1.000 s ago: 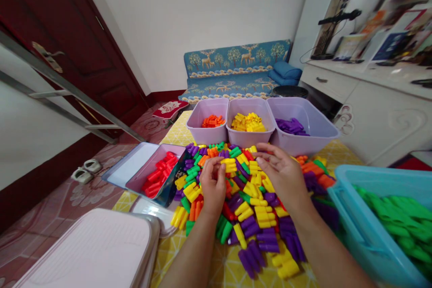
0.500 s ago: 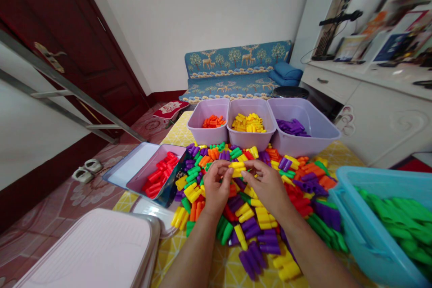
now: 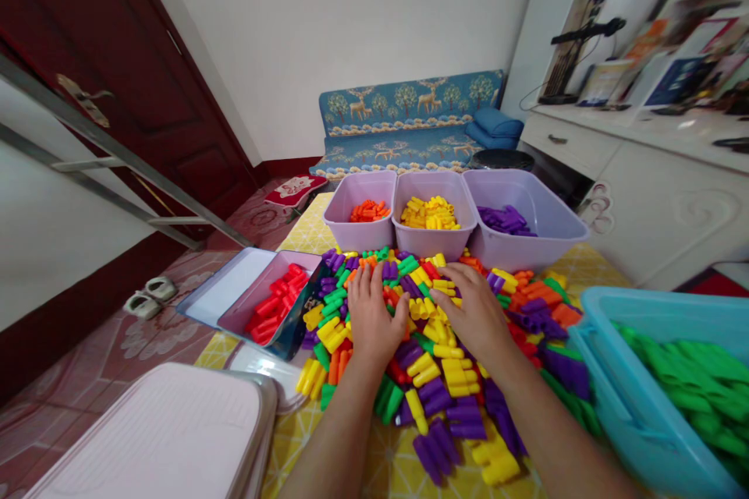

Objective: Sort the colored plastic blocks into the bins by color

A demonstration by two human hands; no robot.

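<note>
While the left hand (image 3: pixel 373 316) is held palm down over the mixed pile of plastic pieces (image 3: pixel 422 368), its grip is spread. The grip of the right hand (image 3: pixel 475 312) is also spread, near loose yellow pieces (image 3: pixel 438 329). The pile is heaped across the middle of the surface (image 3: pixel 307 222); three lilac bins (image 3: pixel 434 240) are lined up toward its far edge, a blue tub (image 3: pixel 637 398) toward its right edge.

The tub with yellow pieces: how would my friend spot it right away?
Look for the blue sofa with deer on it. On the yellow cloth nearer you, find the middle tub in the row of three pale purple ones. Only it holds yellow pieces; the left tub has orange pieces, the right tub purple pieces.
</note>
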